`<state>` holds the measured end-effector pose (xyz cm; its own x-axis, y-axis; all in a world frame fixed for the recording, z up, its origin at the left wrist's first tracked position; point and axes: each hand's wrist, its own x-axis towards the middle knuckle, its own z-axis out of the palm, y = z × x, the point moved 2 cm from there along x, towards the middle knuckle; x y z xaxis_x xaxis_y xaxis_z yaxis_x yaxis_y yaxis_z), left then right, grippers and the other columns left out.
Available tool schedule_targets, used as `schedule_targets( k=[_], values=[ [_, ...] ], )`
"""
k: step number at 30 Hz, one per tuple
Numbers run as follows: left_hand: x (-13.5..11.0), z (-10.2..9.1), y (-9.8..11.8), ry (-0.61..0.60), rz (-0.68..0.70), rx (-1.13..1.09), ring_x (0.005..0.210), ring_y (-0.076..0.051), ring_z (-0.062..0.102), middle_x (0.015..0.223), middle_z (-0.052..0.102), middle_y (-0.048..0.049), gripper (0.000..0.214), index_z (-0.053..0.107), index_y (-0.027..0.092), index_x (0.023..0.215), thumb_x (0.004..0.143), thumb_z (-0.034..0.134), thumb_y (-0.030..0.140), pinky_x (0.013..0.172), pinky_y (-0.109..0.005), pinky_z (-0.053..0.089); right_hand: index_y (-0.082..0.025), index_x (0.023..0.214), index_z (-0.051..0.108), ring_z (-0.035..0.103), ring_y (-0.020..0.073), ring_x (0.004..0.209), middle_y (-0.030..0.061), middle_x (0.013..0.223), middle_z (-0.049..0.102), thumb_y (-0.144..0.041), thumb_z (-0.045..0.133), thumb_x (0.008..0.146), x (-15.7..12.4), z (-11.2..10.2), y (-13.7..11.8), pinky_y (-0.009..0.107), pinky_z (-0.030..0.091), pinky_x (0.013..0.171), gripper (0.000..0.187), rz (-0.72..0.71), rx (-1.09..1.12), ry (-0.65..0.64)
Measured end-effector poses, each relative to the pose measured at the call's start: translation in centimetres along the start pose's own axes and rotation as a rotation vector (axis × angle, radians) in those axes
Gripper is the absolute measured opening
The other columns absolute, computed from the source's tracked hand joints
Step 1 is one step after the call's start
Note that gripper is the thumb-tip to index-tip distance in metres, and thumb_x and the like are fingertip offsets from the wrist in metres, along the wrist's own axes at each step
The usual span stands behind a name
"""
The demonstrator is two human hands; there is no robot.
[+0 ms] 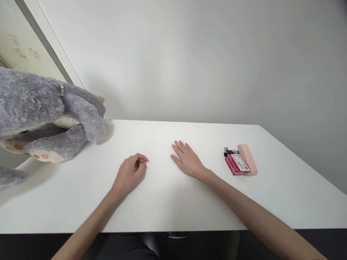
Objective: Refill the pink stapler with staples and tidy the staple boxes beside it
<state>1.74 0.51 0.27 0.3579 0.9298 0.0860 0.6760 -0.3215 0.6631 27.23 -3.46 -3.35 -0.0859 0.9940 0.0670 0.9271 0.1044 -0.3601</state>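
Observation:
My left hand (130,174) rests on the white table (168,206) with its fingers curled loosely inward; nothing shows inside them. My right hand (187,160) lies flat on the table a little to the right, palm down, fingers stretched out and close together, holding nothing. A pink stapler (247,159) lies further right, with small red staple boxes (236,164) and a dark object pressed against its left side. Both hands are apart from these things.
A large grey plush toy (46,119) with cream, spotted paws sits on the table's left end. A plain white wall rises behind the table. The near table edge runs across the bottom, with dark clothing below it.

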Motion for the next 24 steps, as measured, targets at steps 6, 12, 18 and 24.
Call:
schedule_targets(
  k=[6, 12, 18, 24],
  values=[
    [0.0, -0.1, 0.5, -0.013, 0.024, 0.046, 0.060, -0.018, 0.048, 0.065, 0.058, 0.0025, 0.023, 0.066, 0.025, 0.088, 0.089, 0.043, 0.028, 0.062, -0.031, 0.037, -0.009, 0.167, 0.033, 0.010, 0.0258, 0.167, 0.0094, 0.178, 0.019, -0.055, 0.016, 0.112, -0.1, -0.2, -0.2, 0.044, 0.006, 0.137, 0.074, 0.002, -0.004, -0.002],
    [-0.7, 0.1, 1.2, -0.015, 0.140, 0.184, 0.065, -0.019, 0.051, 0.065, 0.057, 0.0005, 0.024, 0.044, 0.024, 0.070, 0.092, 0.034, 0.021, 0.065, -0.032, 0.037, -0.009, 0.167, 0.034, 0.011, 0.0255, 0.167, 0.0092, 0.178, 0.019, -0.054, 0.018, 0.112, -0.2, -0.3, -0.3, 0.044, 0.006, 0.137, 0.073, 0.010, -0.001, -0.005],
    [-1.4, 0.9, 1.5, -0.029, 0.340, 0.354, 0.068, -0.019, 0.055, 0.076, 0.064, -0.0014, 0.024, 0.046, 0.023, 0.077, 0.097, 0.033, 0.023, 0.067, -0.032, 0.037, -0.011, 0.167, 0.034, 0.011, 0.0248, 0.167, 0.0097, 0.178, 0.020, -0.055, 0.018, 0.112, -0.1, -0.2, -0.2, 0.044, 0.007, 0.137, 0.072, 0.009, 0.001, -0.004],
    [-1.8, 1.4, 1.3, -0.021, 0.301, 0.426, 0.049, -0.014, 0.040, 0.062, 0.056, 0.0036, 0.018, 0.044, 0.024, 0.079, 0.096, 0.040, 0.028, 0.057, -0.030, 0.026, -0.011, 0.167, 0.034, 0.011, 0.0246, 0.167, 0.0092, 0.178, 0.020, -0.058, 0.016, 0.112, -0.2, 0.0, -0.1, 0.043, 0.007, 0.136, 0.074, 0.004, 0.002, 0.014]
  ],
)
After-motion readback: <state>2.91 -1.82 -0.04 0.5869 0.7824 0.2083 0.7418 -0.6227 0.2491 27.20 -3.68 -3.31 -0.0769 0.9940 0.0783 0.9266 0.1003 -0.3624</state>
